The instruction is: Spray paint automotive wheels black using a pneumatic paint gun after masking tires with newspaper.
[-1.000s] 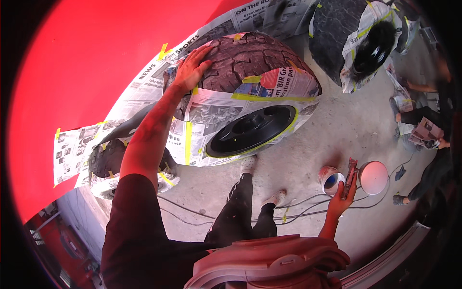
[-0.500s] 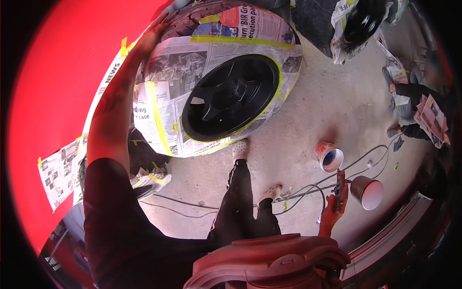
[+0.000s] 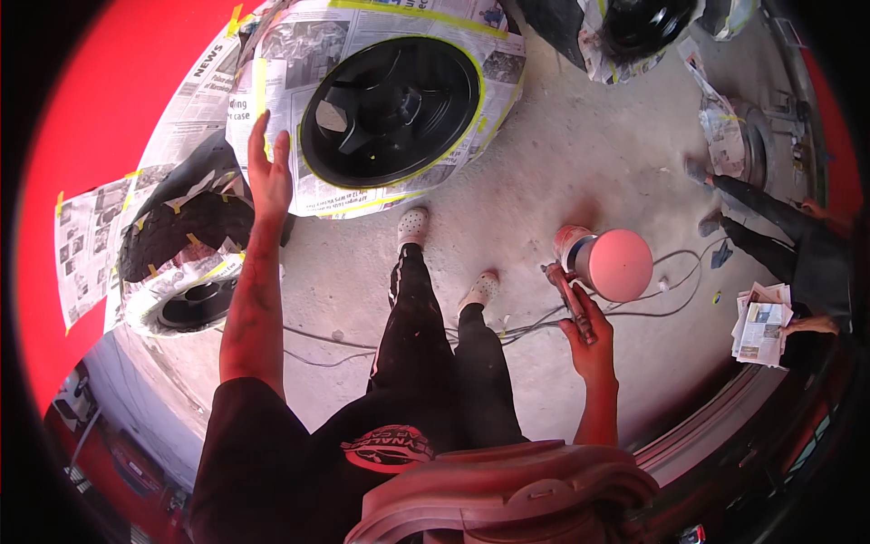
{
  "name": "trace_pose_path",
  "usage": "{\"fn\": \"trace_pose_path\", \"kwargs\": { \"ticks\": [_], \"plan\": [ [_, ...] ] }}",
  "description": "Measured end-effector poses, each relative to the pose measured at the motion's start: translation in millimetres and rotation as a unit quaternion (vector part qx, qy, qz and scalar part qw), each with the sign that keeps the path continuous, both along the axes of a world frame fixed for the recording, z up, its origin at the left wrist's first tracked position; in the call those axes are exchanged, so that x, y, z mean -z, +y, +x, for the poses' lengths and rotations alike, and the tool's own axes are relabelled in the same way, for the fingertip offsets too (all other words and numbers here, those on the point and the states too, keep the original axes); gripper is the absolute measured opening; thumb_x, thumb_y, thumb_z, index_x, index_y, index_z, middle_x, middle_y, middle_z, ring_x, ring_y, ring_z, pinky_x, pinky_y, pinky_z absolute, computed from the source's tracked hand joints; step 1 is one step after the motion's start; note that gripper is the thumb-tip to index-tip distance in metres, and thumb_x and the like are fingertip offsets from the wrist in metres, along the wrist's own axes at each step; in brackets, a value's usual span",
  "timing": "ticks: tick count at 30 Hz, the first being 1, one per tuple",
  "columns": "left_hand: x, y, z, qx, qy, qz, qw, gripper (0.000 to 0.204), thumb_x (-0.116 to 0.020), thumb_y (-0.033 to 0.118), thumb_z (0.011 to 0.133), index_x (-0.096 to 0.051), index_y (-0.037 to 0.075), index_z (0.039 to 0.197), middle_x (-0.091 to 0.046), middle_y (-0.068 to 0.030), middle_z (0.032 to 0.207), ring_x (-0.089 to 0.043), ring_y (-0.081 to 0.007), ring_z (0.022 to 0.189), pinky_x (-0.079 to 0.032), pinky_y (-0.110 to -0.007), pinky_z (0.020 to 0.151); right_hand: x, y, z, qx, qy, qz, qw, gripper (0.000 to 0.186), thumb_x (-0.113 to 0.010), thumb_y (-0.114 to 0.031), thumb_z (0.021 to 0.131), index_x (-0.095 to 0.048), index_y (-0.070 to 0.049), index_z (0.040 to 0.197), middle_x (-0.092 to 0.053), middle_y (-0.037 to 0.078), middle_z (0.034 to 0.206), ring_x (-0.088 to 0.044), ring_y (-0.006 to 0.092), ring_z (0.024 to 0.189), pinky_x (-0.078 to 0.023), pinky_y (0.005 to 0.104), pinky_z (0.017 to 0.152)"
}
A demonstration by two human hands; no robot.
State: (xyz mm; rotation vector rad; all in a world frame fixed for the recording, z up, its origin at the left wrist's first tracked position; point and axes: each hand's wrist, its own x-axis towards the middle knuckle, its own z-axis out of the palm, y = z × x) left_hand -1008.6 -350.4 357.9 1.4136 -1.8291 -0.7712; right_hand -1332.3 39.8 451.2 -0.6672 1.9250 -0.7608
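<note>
My left hand is raised with fingers stretched and apart, holding nothing. It is beside the near-left edge of a tyre masked with newspaper and yellow tape, around a glossy black wheel rim. Whether the fingertips touch the paper I cannot tell. In my right hand is a spray gun, fingers wrapped round its handle, away from the wheel. A round, pale pink-looking cup shows next to the gun, seemingly attached to it. Behind the cup, a small paint-stained bucket is partly hidden on the floor.
Another masked tyre lies at left, by a red panel edged with newspaper. A black masked wheel stands far right. Cables cross the concrete floor. At right, a co-worker's hand holds newspapers.
My left hand has come off the tyre's far-left side and drawn back nearer me. My right hand has moved left and forward with the spray gun, its cup now overlapping the bucket.
</note>
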Motion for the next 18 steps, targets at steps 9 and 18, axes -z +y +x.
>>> {"fn": "trace_pose_path", "kwargs": {
  "ticks": [9,18],
  "plan": [
    [27,507,118,-0.232,0.088,0.766,0.593,0.074,-0.038,0.063,0.097,-0.045,0.004,0.142,-0.052,-0.0202,0.138,-0.049,-0.0298,0.129,-0.035,-0.040,0.110,8,28,-23,-0.181,-0.011,-0.122,0.976,0.059,-0.068,-0.010,0.089,-0.045,-0.006,0.143,-0.056,0.013,0.139,-0.051,0.0257,0.131,-0.041,0.0344,0.104],
    [29,478,47,-0.138,0.175,0.710,0.668,0.090,-0.052,0.059,0.091,-0.023,-0.001,0.151,-0.047,-0.0236,0.142,-0.051,-0.0303,0.128,-0.040,-0.040,0.108,68,-36,20,0.007,-0.097,-0.185,0.978,0.048,-0.066,-0.014,0.090,-0.055,-0.016,0.137,-0.062,0.002,0.108,-0.059,0.0088,0.085,-0.056,0.0266,0.057]
  ]
}}
